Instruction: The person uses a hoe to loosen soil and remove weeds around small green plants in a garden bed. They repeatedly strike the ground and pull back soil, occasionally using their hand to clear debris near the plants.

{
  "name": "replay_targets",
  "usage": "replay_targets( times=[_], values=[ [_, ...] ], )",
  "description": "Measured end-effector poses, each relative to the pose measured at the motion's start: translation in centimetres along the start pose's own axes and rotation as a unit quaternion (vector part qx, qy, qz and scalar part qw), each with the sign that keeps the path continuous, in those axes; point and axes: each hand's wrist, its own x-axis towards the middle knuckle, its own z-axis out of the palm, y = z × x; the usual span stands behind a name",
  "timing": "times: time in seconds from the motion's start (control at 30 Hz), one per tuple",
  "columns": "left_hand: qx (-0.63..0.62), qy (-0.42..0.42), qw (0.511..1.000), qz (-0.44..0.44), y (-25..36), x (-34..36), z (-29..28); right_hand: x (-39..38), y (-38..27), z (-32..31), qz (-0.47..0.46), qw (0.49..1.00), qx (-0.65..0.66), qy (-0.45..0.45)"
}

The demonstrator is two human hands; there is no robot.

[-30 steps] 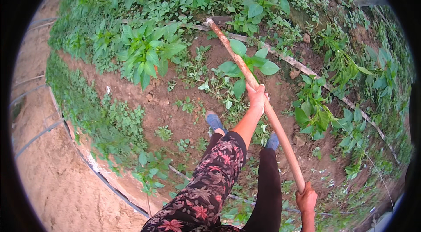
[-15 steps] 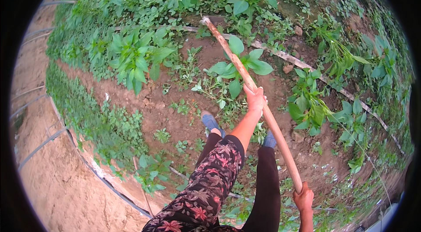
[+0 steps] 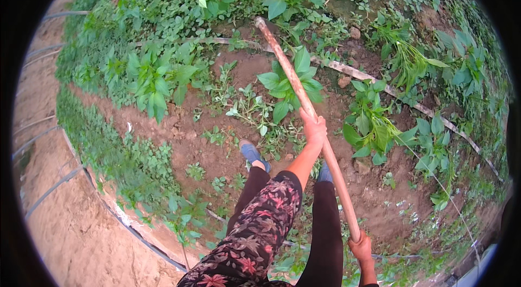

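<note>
My left hand (image 3: 315, 128) is closed around the middle of a long wooden-handled hoe (image 3: 290, 74). Lower down, my right hand (image 3: 361, 248) grips the handle's near end. The shaft slants from the lower right up to the far left, passing over a broad-leaved green plant (image 3: 279, 87). Its far end lies among low leaves, where the blade cannot be made out. Below my left arm, in its dark floral sleeve (image 3: 260, 216), a blue shoe (image 3: 252, 152) stands on the brown soil.
A pale flat strip (image 3: 361, 74) crosses the bed beyond my feet. Leafy plants stand on both sides, among them a bushy one (image 3: 154, 83) at left and a drooping one (image 3: 372, 124) at right. A thin string (image 3: 434, 177) runs at right; curved pipes (image 3: 54, 184) edge the left.
The hoe's far end has shifted slightly right against the plants. Both hands keep their grip, and the whole view has moved a little.
</note>
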Motion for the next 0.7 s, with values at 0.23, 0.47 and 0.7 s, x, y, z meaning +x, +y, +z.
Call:
replay_targets(
  times=[0.23,0.47,0.7],
  values=[
    [-0.076,-0.033,0.996,0.013,1.5,0.0,1.3,2.8,-0.2,-0.5,-0.022,0.999,-0.030,0.032],
    [-0.077,-0.051,0.995,-0.034,-0.9,-3.2,2.0,-1.1,1.4,-1.0,0.003,0.997,-0.069,0.041],
    [-0.194,-0.083,0.976,-0.053,2.4,-4.4,-1.0,-3.8,-1.6,-0.4,-0.016,0.989,-0.125,0.079]
  ],
)
